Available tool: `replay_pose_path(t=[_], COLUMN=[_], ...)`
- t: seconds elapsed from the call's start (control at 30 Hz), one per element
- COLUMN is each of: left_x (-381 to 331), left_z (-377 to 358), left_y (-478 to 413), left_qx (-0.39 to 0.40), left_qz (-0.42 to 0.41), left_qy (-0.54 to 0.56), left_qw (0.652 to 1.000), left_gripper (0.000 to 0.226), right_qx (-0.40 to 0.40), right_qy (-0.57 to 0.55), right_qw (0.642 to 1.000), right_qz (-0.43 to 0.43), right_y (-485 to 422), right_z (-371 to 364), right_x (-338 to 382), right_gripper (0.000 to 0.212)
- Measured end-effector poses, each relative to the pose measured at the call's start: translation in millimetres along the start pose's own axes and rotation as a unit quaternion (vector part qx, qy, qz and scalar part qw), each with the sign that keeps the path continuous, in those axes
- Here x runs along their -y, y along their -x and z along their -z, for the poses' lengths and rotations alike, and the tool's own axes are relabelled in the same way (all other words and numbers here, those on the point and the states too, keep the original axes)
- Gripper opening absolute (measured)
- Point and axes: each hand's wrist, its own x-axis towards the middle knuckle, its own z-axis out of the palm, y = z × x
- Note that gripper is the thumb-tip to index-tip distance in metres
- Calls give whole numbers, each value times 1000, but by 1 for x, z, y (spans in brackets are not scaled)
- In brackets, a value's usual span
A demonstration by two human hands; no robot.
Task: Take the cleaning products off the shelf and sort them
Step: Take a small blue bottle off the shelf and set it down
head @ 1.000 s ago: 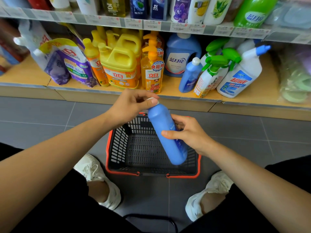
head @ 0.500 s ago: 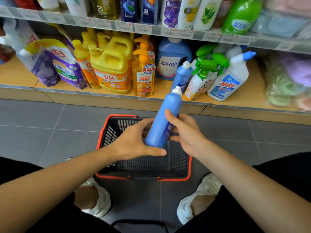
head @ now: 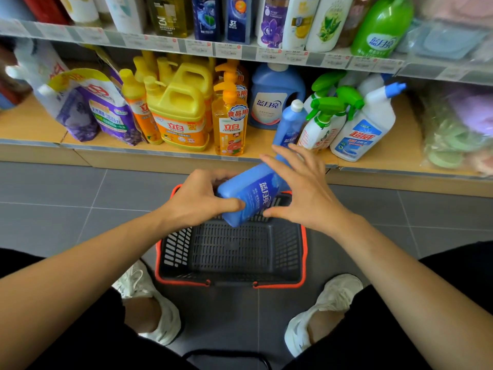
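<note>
The shelf (head: 29,124) runs across the top of the view, its lower wooden board crowded with cleaning products. From left to right stand purple refill pouches (head: 106,110), a yellow jug (head: 181,116), an orange pump bottle (head: 230,124), a large blue jug (head: 272,100), a small blue bottle (head: 289,124), green trigger sprays (head: 322,124) and a white bottle with a blue cap (head: 365,129). Below the shelf lies a grey tiled floor (head: 53,196). A dark basket with a red rim (head: 285,244) sits on the floor between the person's white shoes (head: 157,305).

A blue detergent bottle (head: 250,193) is held in the air above the far edge of the basket. It is tilted, with its base toward the camera and its neck hidden behind the right hand. The left hand (head: 197,201) grips the base end, with the thumb across the front and the fingers (head: 213,177) curled round the back. The right hand (head: 301,190) is spread wide over the bottle's upper part, and its thumb lies at the label; I cannot tell whether the straight fingers touch the bottle
</note>
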Motion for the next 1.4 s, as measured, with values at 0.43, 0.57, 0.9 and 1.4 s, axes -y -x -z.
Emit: replay_pose_path(t=[0.43,0.57,0.9,1.4], left_x=[-24,-26,-18,-1], left_z=[0,-7,-6,2], left_y=[-3,-2,16,9], left_qx=[-56,-52,-40,-214], left_qz=[-69,-43,-235,-225], left_qy=[71,62,-188,-190], left_qw=[994,996,953,931], left_gripper=[39,29,48,31], right_qx=[18,13,-31,-30], right_qy=[-358,-362,-437,-482], right_qw=[924,923,882,851], right_qz=[-136,-129,-174,-208], right_y=[12,14,12,10], right_z=[-13,-17,-14,-13], right_x=[6,16,21,17], right_gripper=[73,73,70,68])
